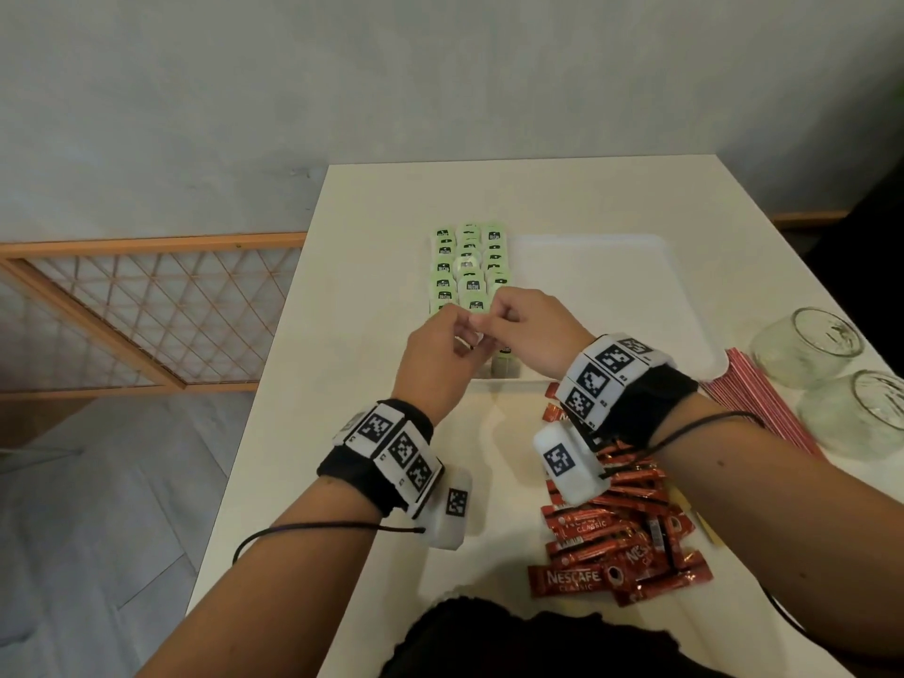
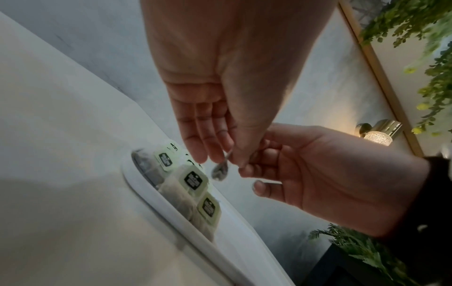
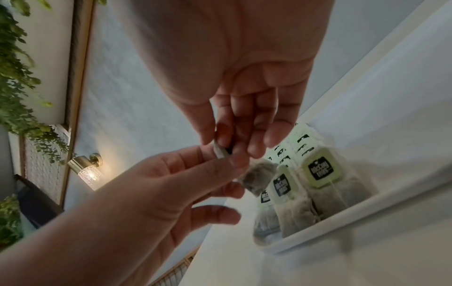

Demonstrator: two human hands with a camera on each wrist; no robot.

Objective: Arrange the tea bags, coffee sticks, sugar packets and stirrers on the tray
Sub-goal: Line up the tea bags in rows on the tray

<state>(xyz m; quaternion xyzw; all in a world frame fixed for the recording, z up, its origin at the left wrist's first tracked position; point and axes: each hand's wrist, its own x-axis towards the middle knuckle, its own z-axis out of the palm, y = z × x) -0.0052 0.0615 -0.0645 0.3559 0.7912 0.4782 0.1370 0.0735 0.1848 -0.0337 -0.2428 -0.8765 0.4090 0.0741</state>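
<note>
Both hands meet just above the near left corner of the white tray (image 1: 611,266). Between them hangs one grey tea bag (image 3: 259,178), also seen small and blurred as the tea bag (image 2: 219,171). My left hand (image 1: 460,330) pinches it with thumb and forefinger. My right hand (image 1: 494,315) pinches its paper tag (image 3: 220,152). Rows of tea bags with green tags (image 1: 467,266) fill the tray's left side. Red coffee sticks (image 1: 621,545) lie heaped on the table near me, under my right wrist.
A bundle of red-and-white striped sticks (image 1: 753,398) lies right of the tray. Two glass jars (image 1: 807,345) (image 1: 861,413) lie on their sides at the right edge. The tray's right part is bare. The table's left edge (image 1: 274,345) drops to the floor.
</note>
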